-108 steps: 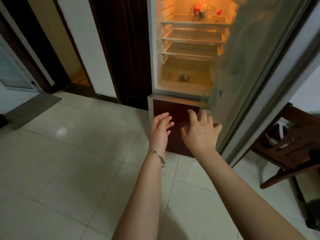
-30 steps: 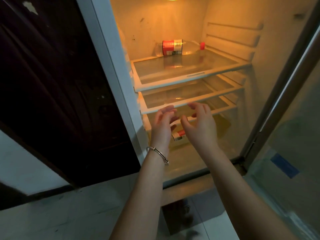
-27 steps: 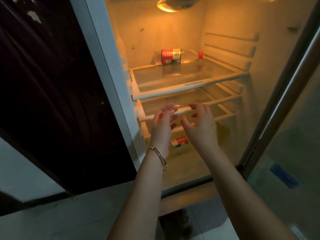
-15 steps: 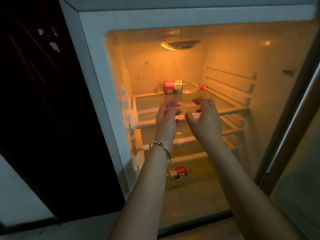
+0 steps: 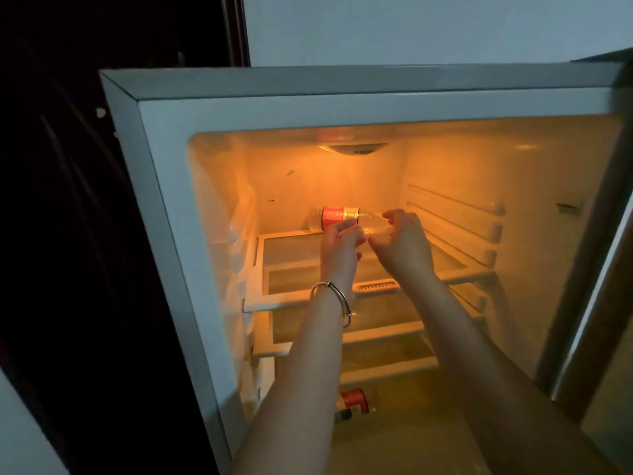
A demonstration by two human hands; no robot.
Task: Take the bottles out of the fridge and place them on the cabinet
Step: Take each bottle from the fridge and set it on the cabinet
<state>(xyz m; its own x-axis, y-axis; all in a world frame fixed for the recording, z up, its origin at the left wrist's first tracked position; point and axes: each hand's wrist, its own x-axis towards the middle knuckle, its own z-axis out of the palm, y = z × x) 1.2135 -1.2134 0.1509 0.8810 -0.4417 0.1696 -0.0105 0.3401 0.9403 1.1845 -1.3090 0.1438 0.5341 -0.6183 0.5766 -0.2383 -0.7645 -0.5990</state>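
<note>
We note the open, lit fridge. On its top glass shelf, right hand fingers curl round the neck end of the lying red-labelled bottle; left hand fingers curl at its label, grip unconfirmed. A second bottle lies at the fridge's bottom.

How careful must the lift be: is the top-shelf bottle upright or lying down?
Lying down: the bottle stretches sideways along the top shelf, neck rightward.
</note>
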